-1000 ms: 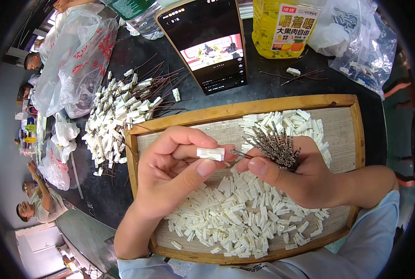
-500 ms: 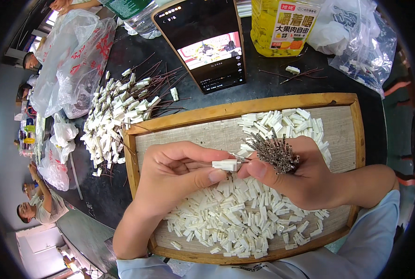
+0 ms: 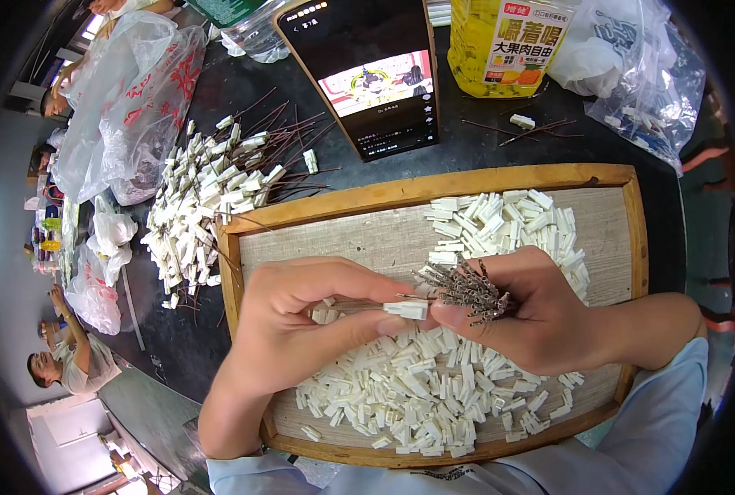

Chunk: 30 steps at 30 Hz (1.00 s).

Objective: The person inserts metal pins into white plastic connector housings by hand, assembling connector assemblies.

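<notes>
Between the thumb and forefinger of my left hand (image 3: 297, 322) is a small white plastic connector housing (image 3: 407, 309). My right hand (image 3: 540, 309) is closed around a bundle of thin wires (image 3: 470, 290) with metal crimped ends fanning out. Its thumb comes up against the right end of the housing, where a single wire runs alongside; whether that wire is inserted I cannot tell. Both hands are above a wood-framed tray (image 3: 433, 186). Many loose white housings (image 3: 433, 392) lie in it, heaped under my hands and toward the far right.
Left of the tray sits a pile of white housings with dark wires (image 3: 211, 186). Beyond it stand a lit phone (image 3: 375, 91) and a yellow-filled jug (image 3: 499, 54). Plastic bags (image 3: 128, 107) lie at far left and right. Another person (image 3: 75, 363) is at the left.
The housing in my left hand has shifted slightly right and down, closer to my right thumb. The wire bundle has tilted, its metal ends now pointing more to the left.
</notes>
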Motion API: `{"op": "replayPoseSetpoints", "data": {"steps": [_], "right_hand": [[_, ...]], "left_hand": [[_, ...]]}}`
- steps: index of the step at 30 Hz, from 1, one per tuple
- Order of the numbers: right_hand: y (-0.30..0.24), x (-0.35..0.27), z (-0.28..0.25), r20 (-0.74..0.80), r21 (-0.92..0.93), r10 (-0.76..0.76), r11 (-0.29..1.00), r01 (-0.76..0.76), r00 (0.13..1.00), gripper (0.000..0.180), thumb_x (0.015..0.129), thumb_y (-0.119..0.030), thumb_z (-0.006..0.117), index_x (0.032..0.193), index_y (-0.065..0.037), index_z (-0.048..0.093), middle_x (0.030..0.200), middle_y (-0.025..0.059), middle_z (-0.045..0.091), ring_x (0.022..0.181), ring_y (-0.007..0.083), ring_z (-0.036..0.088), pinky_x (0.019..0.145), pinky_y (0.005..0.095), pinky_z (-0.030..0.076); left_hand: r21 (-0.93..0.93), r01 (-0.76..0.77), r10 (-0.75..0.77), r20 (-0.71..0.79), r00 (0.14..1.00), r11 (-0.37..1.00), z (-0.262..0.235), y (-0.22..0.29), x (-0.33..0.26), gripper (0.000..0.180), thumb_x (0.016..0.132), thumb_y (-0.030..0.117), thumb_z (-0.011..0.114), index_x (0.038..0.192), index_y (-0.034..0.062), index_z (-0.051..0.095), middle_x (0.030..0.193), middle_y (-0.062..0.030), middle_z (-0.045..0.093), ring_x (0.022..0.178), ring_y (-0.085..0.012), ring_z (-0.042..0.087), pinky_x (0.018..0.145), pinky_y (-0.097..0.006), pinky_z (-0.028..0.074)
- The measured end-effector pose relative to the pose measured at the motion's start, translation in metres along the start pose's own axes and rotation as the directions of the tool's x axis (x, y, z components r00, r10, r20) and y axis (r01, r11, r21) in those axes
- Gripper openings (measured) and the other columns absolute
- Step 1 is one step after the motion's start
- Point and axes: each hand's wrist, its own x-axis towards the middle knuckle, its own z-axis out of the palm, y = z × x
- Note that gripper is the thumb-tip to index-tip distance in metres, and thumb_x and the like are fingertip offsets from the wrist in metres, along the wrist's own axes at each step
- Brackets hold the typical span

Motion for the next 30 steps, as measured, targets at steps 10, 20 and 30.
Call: {"op": "replayPoseSetpoints", "data": {"steps": [10,20,30], "right_hand": [[-0.011,0.0,-0.006,0.008,0.15,0.196,0.969,-0.195,0.981,0.017,0.091,-0.013,0.057,0.098,0.002,0.062,0.072,-0.0043,0.054,0.064,-0.0003,0.042,0.055,0.0187,0.034],[-0.004,-0.001,-0.008,0.099,0.137,0.108,0.983,-0.121,0.989,0.017,0.088,-0.005,0.058,0.101,0.006,0.061,0.088,0.0061,0.065,0.08,0.0038,0.055,0.07,0.0207,0.046],[0.0,-0.001,-0.008,0.154,0.122,0.066,0.989,-0.085,0.986,0.018,0.086,-0.003,0.059,0.102,0.005,0.061,0.087,0.0067,0.065,0.077,0.0043,0.056,0.067,0.0217,0.047]], "left_hand": [[0.902,0.057,0.456,-0.269,0.848,0.427,-0.052,0.004,0.001,0.035,0.07,0.004,0.072,0.102,0.0009,0.058,0.102,-0.0115,0.06,0.096,-0.028,0.057,0.083,-0.035,0.044],[0.673,-0.127,0.115,0.063,0.991,0.729,-0.006,0.0,0.0,0.024,0.07,-0.003,0.069,0.093,0.0012,0.062,0.093,-0.0085,0.062,0.086,-0.019,0.058,0.077,-0.03,0.045],[0.373,-0.345,0.342,0.078,0.937,0.861,0.001,0.005,-0.002,0.023,0.067,-0.006,0.07,0.089,-0.0019,0.064,0.085,-0.0126,0.064,0.079,-0.0209,0.061,0.07,-0.028,0.047]]}}
